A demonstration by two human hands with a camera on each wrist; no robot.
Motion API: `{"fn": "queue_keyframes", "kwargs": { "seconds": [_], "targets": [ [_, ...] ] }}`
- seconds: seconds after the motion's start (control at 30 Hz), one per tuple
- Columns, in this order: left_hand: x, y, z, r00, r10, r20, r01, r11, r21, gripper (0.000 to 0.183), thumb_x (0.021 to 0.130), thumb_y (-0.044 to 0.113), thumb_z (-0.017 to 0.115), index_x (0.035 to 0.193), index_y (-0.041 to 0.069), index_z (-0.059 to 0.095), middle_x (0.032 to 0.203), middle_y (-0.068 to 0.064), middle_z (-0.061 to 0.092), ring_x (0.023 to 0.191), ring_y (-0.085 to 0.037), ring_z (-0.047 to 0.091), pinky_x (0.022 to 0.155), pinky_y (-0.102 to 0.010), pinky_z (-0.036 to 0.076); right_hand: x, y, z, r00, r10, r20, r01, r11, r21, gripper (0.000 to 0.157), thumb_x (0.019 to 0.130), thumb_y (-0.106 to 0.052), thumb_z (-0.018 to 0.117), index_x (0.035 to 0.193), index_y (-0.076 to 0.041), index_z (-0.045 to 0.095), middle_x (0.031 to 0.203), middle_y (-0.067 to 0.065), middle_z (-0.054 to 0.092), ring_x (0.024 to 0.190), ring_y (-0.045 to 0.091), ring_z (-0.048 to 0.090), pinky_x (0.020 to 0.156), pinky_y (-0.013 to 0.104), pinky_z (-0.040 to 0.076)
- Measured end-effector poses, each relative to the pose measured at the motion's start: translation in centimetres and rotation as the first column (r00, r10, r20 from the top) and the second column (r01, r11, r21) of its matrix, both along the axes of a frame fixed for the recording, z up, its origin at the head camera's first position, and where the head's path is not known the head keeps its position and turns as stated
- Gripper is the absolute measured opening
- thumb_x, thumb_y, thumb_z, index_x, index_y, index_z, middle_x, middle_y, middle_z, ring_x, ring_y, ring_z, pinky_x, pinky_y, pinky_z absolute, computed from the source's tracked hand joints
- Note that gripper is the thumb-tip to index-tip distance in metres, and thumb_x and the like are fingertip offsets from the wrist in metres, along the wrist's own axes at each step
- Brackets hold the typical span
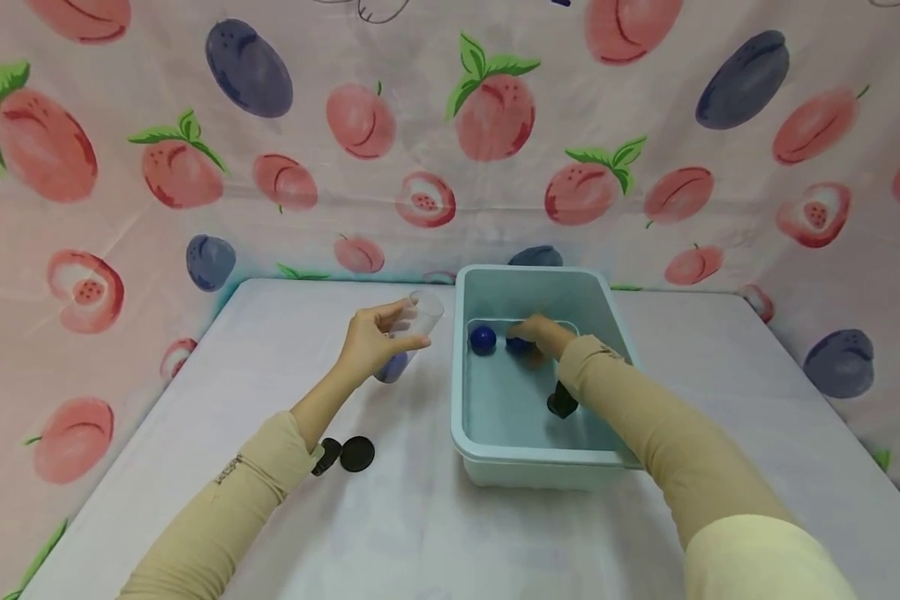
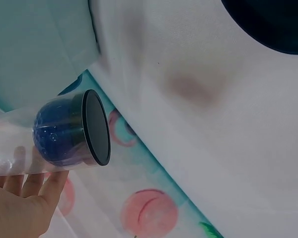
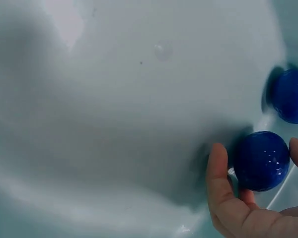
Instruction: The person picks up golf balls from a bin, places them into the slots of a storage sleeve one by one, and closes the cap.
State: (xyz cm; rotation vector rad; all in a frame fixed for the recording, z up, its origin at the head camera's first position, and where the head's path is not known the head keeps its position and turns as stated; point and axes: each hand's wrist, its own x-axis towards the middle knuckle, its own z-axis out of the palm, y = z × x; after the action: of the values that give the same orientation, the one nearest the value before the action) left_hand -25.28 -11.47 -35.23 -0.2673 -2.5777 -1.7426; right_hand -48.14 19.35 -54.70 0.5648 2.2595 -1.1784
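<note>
While the thumb and a lower finger of the right hand (image 1: 543,333) touch a blue ball (image 3: 260,161), the forefinger curls beside it, the grip spread about as wide as the ball; how firmly it holds cannot be told. The left hand (image 1: 375,337) has its fingers and thumb wrapped round a clear tube (image 2: 15,134), which leans with its uncovered mouth up towards the bin. The smooth, glossy ball could slip out and roll across the bin floor if the fingers press off-centre, and a careless lift could nudge the second blue ball (image 3: 290,96) just beside it. Squeezed too hard, the thin-looking tube might buckle; tipped mouth-down, it would likely spill its contents. Inside the tube, another blue ball (image 2: 57,131) sits at the lower end, which a black cap (image 2: 98,128) closes. The pale blue bin (image 1: 461,400) holds both the ball at the right fingers and its neighbour. Farther out, a black disc (image 1: 357,454) lies on the white table (image 1: 420,533), near the left wrist.
</note>
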Motion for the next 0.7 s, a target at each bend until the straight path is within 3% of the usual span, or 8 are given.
{"fn": "queue_keyframes", "kwargs": {
  "seconds": [0.03, 0.1, 0.17, 0.3, 0.37, 0.57, 0.63, 0.7],
  "targets": [
    [0.0, 0.0, 0.0, 1.0, 0.002, 0.002, -0.002, 1.0, -0.001, 0.064, 0.076, 0.015, 0.079, 0.134, 0.012, 0.053, 0.125, -0.016, 0.062, 0.117, -0.031, 0.059, 0.1, -0.044, 0.046, -0.3, 0.1, -0.4, 1.0, -0.007, 0.001, 0.007, 1.0, -0.002, 0.082, 0.077, -0.034, 0.077, 0.139, -0.005, 0.032, 0.12, 0.02, 0.048, 0.085, 0.037, 0.06, 0.063, 0.045, 0.057],
    [0.1, 0.1, 0.0, 1.0, 0.005, 0.004, -0.005, 1.0, -0.004, 0.064, 0.076, 0.015, 0.079, 0.134, 0.012, 0.053, 0.125, -0.016, 0.062, 0.117, -0.03, 0.059, 0.1, -0.044, 0.046, 0.1, 0.0, 0.2, 1.0, 0.001, 0.01, -0.001, 1.0, -0.003, 0.082, 0.078, -0.033, 0.075, 0.14, -0.003, 0.031, 0.122, 0.022, 0.048, 0.089, 0.039, 0.061, 0.067, 0.045, 0.057],
    [0.0, 0.1, 0.0, 1.0, 0.006, 0.004, -0.006, 1.0, -0.01, 0.065, 0.075, 0.015, 0.079, 0.134, 0.011, 0.053, 0.125, -0.015, 0.062, 0.116, -0.03, 0.059, 0.099, -0.044, 0.047, 1.3, -0.2, 1.8, 1.0, 0.001, 0.013, -0.001, 1.0, -0.014, 0.079, 0.08, -0.03, 0.074, 0.139, 0.0, 0.032, 0.124, 0.025, 0.049, 0.095, 0.04, 0.061, 0.074, 0.046, 0.057],
    [0.0, 0.1, -0.2, 1.0, -0.002, 0.006, 0.002, 1.0, -0.016, 0.065, 0.075, 0.016, 0.08, 0.135, 0.01, 0.053, 0.125, -0.014, 0.062, 0.116, -0.029, 0.059, 0.099, -0.044, 0.047, 3.7, -0.2, 4.5, 1.0, -0.024, -0.015, 0.023, 0.998, -0.052, 0.072, 0.075, -0.024, 0.079, 0.129, 0.006, 0.042, 0.112, 0.027, 0.056, 0.09, 0.038, 0.062, 0.073, 0.043, 0.057],
    [0.1, 0.1, -0.2, 1.0, -0.003, 0.008, 0.003, 1.0, -0.015, 0.065, 0.075, 0.016, 0.08, 0.134, 0.011, 0.053, 0.125, -0.014, 0.062, 0.116, -0.029, 0.059, 0.098, -0.044, 0.047, 3.6, 0.0, 4.5, 0.999, -0.049, -0.018, 0.048, 0.997, -0.056, 0.069, 0.074, -0.022, 0.08, 0.126, 0.006, 0.045, 0.109, 0.026, 0.056, 0.087, 0.037, 0.062, 0.071, 0.043, 0.058],
    [0.2, 0.1, -0.2, 1.0, 0.003, 0.006, -0.003, 1.0, -0.016, 0.064, 0.076, 0.017, 0.079, 0.134, 0.012, 0.054, 0.124, -0.013, 0.063, 0.116, -0.028, 0.06, 0.098, -0.044, 0.047, 0.3, 1.3, 1.4, 0.998, -0.05, 0.026, 0.051, 0.997, -0.066, 0.083, 0.069, -0.026, 0.083, 0.132, 0.004, 0.039, 0.122, 0.024, 0.051, 0.083, 0.035, 0.062, 0.068, 0.042, 0.058],
    [0.2, 0.1, -0.1, 1.0, 0.0, 0.01, 0.0, 1.0, -0.016, 0.064, 0.076, 0.017, 0.079, 0.134, 0.013, 0.053, 0.124, -0.013, 0.063, 0.117, -0.028, 0.059, 0.098, -0.044, 0.047, 0.0, 1.5, 1.2, 0.999, -0.027, 0.02, 0.029, 0.997, -0.072, 0.08, 0.069, -0.026, 0.082, 0.13, 0.005, 0.04, 0.12, 0.026, 0.05, 0.081, 0.036, 0.062, 0.068, 0.041, 0.058],
    [0.2, 0.2, -0.1, 1.0, 0.001, 0.015, -0.001, 1.0, -0.019, 0.064, 0.076, 0.017, 0.079, 0.134, 0.013, 0.053, 0.125, -0.014, 0.063, 0.117, -0.028, 0.059, 0.098, -0.044, 0.048, 0.6, 1.4, 2.1, 0.999, 0.005, 0.036, -0.002, 0.997, -0.081, 0.075, 0.074, -0.025, 0.079, 0.131, 0.006, 0.041, 0.123, 0.028, 0.05, 0.088, 0.036, 0.063, 0.075, 0.041, 0.058]
  ]
}}
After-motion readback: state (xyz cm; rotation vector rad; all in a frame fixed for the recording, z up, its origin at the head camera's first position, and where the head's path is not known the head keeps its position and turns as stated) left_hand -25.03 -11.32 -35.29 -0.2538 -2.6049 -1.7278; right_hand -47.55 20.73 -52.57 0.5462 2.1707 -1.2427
